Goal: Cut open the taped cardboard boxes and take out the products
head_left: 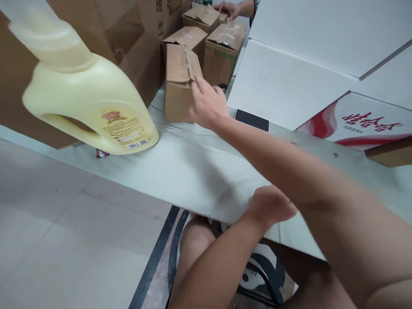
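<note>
- Right hand (210, 105), nearer, touched the front carton (178, 101) on its right side; grip unclear.
- Front carton's top ran lengthwise away.
- Left hand (273, 206), curled, lay apart, contents hidden.

Front box (178, 101) is matt cardboard; jug (86, 94), smooth plastic with soft gloss

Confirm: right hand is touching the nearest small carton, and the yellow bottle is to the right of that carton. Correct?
One error: the yellow bottle is to the left of the nearest small carton, as the head view shows. The right hand is touching that carton, as you said.
</note>
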Demonstrator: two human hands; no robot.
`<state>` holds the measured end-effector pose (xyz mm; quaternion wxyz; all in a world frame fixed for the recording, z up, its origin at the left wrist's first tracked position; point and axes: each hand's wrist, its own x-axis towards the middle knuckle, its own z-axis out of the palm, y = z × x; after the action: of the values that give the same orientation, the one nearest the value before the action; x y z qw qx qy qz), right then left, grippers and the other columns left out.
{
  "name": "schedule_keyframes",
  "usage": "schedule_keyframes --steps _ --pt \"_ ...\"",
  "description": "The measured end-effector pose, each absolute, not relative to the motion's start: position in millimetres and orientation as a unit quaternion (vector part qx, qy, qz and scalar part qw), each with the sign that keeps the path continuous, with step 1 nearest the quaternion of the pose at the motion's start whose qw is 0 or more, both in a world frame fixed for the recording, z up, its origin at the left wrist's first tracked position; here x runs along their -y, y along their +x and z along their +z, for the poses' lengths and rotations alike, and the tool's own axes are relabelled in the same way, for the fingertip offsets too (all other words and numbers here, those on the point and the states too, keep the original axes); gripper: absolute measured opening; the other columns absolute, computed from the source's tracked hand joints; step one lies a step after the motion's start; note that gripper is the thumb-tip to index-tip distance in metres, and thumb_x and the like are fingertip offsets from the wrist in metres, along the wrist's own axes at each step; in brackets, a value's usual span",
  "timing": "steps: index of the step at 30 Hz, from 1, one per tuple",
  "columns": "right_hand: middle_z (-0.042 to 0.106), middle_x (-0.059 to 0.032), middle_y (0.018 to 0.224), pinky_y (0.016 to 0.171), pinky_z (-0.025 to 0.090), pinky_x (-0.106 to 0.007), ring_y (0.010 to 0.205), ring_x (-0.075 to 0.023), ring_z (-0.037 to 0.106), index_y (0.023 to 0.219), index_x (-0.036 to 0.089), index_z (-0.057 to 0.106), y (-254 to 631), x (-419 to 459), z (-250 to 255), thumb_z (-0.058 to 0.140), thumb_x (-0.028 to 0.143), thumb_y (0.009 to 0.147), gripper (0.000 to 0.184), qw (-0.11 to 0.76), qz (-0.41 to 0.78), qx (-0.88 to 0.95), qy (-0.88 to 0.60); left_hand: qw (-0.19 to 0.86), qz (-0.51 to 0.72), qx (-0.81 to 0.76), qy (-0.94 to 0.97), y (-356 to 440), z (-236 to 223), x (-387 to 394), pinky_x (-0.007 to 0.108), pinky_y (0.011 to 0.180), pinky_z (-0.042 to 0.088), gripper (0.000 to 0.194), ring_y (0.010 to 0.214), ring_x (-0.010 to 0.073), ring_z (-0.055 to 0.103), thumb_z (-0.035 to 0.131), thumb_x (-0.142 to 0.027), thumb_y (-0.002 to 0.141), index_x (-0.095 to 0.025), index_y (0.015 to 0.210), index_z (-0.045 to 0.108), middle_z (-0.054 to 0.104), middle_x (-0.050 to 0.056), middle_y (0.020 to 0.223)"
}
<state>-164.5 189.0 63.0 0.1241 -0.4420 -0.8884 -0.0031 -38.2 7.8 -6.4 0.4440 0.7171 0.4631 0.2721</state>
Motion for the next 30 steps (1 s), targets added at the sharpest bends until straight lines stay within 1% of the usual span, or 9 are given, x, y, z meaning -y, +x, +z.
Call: schedule_keyframes --steps 3,6,9,11,13,17,22,27,30 --pt "0.024 -0.0153 0.170 0.121 0.035 -0.058 0.154 -0.0336 0.034 0.153 0.013 0.038 -79.7 -176.3 54.1 0.050 0.025 0.088 0.067 0.142 0.019 0.887 -0.438 0.426 0.236 -0.464 0.740 -40.6 -0.2 -9.3 0.039 0.071 0.055 0.026 0.079 0.0260 0.072 0.051 -0.032 0.092 -0.021 0.082 0.073 0.075 0.007 0.079" --pt "0.042 -0.0127 0.162 0.121 0.038 -0.055 0.150 -0.0311 0.042 0.149 0.022 0.046 18.8 -130.2 49.0 0.049 0.030 0.089 0.060 0.207 0.035 0.871 -0.445 0.367 0.258 -0.461 0.765 -40.6 5.7 -6.1 0.035 0.064 0.049 0.033 0.072 0.0234 0.070 0.044 -0.035 0.095 -0.022 0.078 0.070 0.074 0.006 0.076" --pt "0.055 -0.0099 0.152 0.117 0.043 -0.053 0.144 -0.0294 0.050 0.137 0.033 0.058 100.9 -68.6 37.5 0.049 0.044 0.092 0.047 0.350 0.036 0.777 -0.522 0.294 0.325 -0.422 0.794 -33.1 4.2 2.2 0.032 0.057 0.041 0.036 0.061 0.0181 0.065 0.042 -0.032 0.095 -0.021 0.069 0.064 0.070 0.004 0.065" --pt "0.055 -0.0134 0.151 0.109 0.049 -0.050 0.142 -0.0288 0.053 0.134 0.031 0.059 135.6 -35.9 20.9 0.037 0.047 0.094 0.048 0.463 0.094 0.653 -0.592 0.247 0.363 -0.386 0.811 -22.9 -2.1 9.6 0.031 0.053 0.036 0.037 0.053 0.0155 0.059 0.042 -0.030 0.093 -0.021 0.062 0.060 0.064 0.003 0.056" --pt "0.057 -0.0175 0.147 0.107 0.051 -0.050 0.138 -0.0295 0.056 0.134 0.025 0.056 152.3 -15.7 0.0 0.033 0.046 0.092 0.053 0.530 0.145 0.538 -0.640 0.196 0.397 -0.350 0.826 -10.2 -10.6 16.6 0.031 0.052 0.034 0.038 0.048 0.0140 0.054 0.043 -0.028 0.091 -0.021 0.057 0.057 0.059 0.001 0.050" --pt "0.059 -0.0145 0.143 0.111 0.050 -0.048 0.136 -0.0286 0.057 0.138 0.024 0.044 153.2 -4.0 -27.6 0.049 0.056 0.086 0.061 0.547 0.235 0.484 -0.641 0.104 0.480 -0.286 0.823 11.0 -20.1 22.2 0.030 0.052 0.032 0.036 0.046 0.0114 0.048 0.051 -0.021 0.089 -0.021 0.053 0.049 0.053 -0.002 0.046" --pt "0.049 -0.0139 0.155 0.112 0.049 -0.046 0.142 -0.0273 0.052 0.144 0.027 0.038 148.1 2.5 -19.6 0.049 0.073 0.088 0.073 0.568 0.343 0.536 -0.523 0.067 0.492 -0.261 0.828 10.6 -9.6 19.9 0.032 0.055 0.030 0.035 0.048 0.0124 0.037 0.052 -0.016 0.088 -0.022 0.057 0.038 0.039 -0.004 0.047" --pt "0.051 -0.0138 0.153 0.112 0.048 -0.049 0.140 -0.0285 0.052 0.141 0.026 0.044 148.8 3.1 -1.7 0.058 0.061 0.086 0.067 0.550 0.361 0.518 -0.546 0.032 0.534 -0.295 0.792 -26.2 -12.3 25.1 0.035 0.070 0.042 0.009 0.072 0.0185 0.049 0.056 -0.017 0.085 -0.022 0.080 0.051 0.049 0.001 0.074" --pt "0.055 -0.0134 0.147 0.113 0.048 -0.050 0.138 -0.0280 0.054 0.138 0.025 0.047 155.2 0.4 8.2 0.055 0.050 0.087 0.057 0.539 0.351 0.537 -0.545 -0.009 0.637 -0.374 0.674 -56.1 -12.8 11.9 0.037 0.078 0.041 0.015 0.082 0.0195 0.048 0.064 -0.027 0.082 -0.024 0.089 0.051 0.046 0.001 0.088"
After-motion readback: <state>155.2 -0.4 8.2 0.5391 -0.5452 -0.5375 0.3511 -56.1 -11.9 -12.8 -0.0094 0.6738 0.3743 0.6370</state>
